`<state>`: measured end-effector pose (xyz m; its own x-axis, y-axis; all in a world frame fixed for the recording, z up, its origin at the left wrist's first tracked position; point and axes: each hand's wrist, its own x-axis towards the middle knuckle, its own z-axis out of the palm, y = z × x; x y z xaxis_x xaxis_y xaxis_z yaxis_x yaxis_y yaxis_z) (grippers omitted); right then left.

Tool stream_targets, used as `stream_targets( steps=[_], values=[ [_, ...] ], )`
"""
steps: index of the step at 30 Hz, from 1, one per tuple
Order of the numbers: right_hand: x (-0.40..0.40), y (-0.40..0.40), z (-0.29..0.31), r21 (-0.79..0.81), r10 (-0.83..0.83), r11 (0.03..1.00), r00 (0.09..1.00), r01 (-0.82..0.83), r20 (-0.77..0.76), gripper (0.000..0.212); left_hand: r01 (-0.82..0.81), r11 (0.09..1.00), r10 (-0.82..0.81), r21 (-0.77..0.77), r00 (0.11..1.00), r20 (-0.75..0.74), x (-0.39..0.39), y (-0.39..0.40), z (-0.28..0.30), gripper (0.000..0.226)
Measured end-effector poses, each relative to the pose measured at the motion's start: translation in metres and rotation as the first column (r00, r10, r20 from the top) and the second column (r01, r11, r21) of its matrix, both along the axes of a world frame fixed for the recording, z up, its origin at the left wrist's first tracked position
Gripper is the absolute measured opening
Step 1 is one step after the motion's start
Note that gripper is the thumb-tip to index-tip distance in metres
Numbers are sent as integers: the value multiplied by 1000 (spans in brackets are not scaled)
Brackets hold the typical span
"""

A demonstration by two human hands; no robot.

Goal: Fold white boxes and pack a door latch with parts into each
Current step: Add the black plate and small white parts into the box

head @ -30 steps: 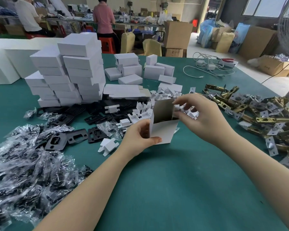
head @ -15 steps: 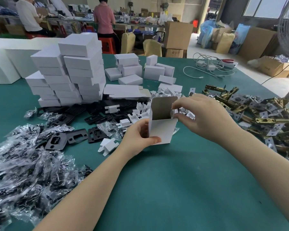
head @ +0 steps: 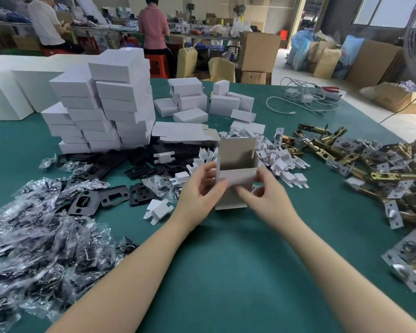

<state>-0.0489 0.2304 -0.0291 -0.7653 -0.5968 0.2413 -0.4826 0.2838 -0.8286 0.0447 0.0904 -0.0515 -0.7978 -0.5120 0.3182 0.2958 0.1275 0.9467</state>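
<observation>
A small white cardboard box [head: 235,159] stands upright on the green table [head: 226,272], its top flap open and its grey inside showing. My left hand [head: 199,191] grips its left side. My right hand [head: 262,195] holds its lower right front, fingers on a flap. Brass door latches [head: 346,162] lie heaped to the right. Black strike plates [head: 111,195] and bagged parts [head: 34,241] lie to the left. Small white card inserts [head: 281,159] are scattered behind the box.
A tall stack of closed white boxes [head: 106,104] stands at the back left, with flat box blanks [head: 183,133] beside it. White cables [head: 305,99] lie at the far right. Two people work at a bench in the background.
The box has turned so its open flap faces me. My right hand has dropped from the top flap to the lower front of the box. My left hand shifted up its side.
</observation>
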Motion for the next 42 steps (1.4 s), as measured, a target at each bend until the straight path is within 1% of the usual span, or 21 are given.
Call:
stream_targets(
  steps=[2, 4, 5, 7, 8, 9, 11, 12, 13, 14, 17, 18, 21, 25, 27, 29, 31, 32, 35, 37, 42],
  values=[
    [3, 0, -19, -32, -15, 999, 1000, 16, 25, 38, -109, 994, 111, 29, 989, -97, 2, -1, 16, 26],
    [4, 2, -29, -54, -35, 998, 998, 38, 48, 35, -232, 973, 229, -15, 969, -88, 5, -18, 39, 20],
    [5, 2, -30, -54, -40, 998, 998, 43, 51, 34, -284, 955, 283, -88, 959, -26, 7, -33, 52, 17],
    [4, 3, -32, -39, -29, 999, 999, 30, 27, 34, -301, 894, 370, -332, 914, 167, 16, -65, 71, 17],
    [4, 3, -32, -29, -22, 999, 1000, 22, 15, 34, -269, 845, 424, -462, 864, 272, 22, -81, 76, 19],
    [5, 2, -32, -24, -18, 1000, 1000, 19, 10, 34, -217, 786, 490, -579, 790, 368, 30, -96, 77, 24],
    [5, 2, -31, -25, -20, 999, 1000, 20, 14, 32, -46, 679, 611, -733, 589, 529, 44, -119, 72, 34],
    [4, 2, -31, -22, -20, 1000, 1000, 21, 19, 32, 53, 651, 643, -757, 492, 587, 49, -126, 68, 36],
    [4, 2, -31, -18, -19, 1000, 1000, 20, 25, 31, 133, 644, 649, -754, 427, 629, 53, -129, 65, 36],
    [4, 2, -31, -17, -14, 1000, 999, 14, 32, 30, 171, 658, 631, -733, 407, 661, 54, -129, 62, 34],
    [5, 4, -31, -18, 8, 1000, 999, -7, 36, 29, 159, 768, 496, -621, 465, 733, 53, -125, 60, 25],
    [5, 4, -31, -19, 13, 1000, 999, -12, 32, 28, 180, 773, 475, -609, 472, 743, 52, -124, 60, 23],
    [5, 5, -31, -18, 23, 1000, 999, -22, 25, 28, 196, 716, 529, -671, 476, 703, 51, -126, 58, 15],
    [4, 5, -32, -14, 25, 1000, 999, -25, 21, 27, 123, 699, 578, -705, 483, 658, 52, -133, 57, 14],
    [3, 5, -33, -15, 27, 1000, 999, -26, 21, 28, 100, 658, 643, -746, 441, 626, 53, -140, 56, 24],
    [3, 6, -33, -16, 28, 999, 999, -28, 21, 28, 138, 608, 707, -782, 352, 613, 55, -148, 50, 39],
    [3, 6, -33, -15, 28, 999, 999, -28, 19, 29, 191, 606, 718, -772, 285, 635, 54, -152, 41, 46],
    [3, 6, -33, -15, 28, 1000, 999, -27, 19, 29, 185, 621, 709, -762, 283, 646, 53, -153, 37, 45],
    [3, 6, -34, -14, 27, 1000, 999, -27, 19, 29, 105, 630, 702, -770, 349, 621, 51, -155, 30, 36],
    [3, 6, -34, -11, 26, 1000, 999, -26, 19, 30, 87, 623, 701, -778, 380, 604, 49, -156, 27, 32],
    [3, 7, -35, -14, 31, 999, 999, -31, 17, 30, 118, 619, 675, -776, 425, 603, 48, -154, 15, 40]
  ],
)
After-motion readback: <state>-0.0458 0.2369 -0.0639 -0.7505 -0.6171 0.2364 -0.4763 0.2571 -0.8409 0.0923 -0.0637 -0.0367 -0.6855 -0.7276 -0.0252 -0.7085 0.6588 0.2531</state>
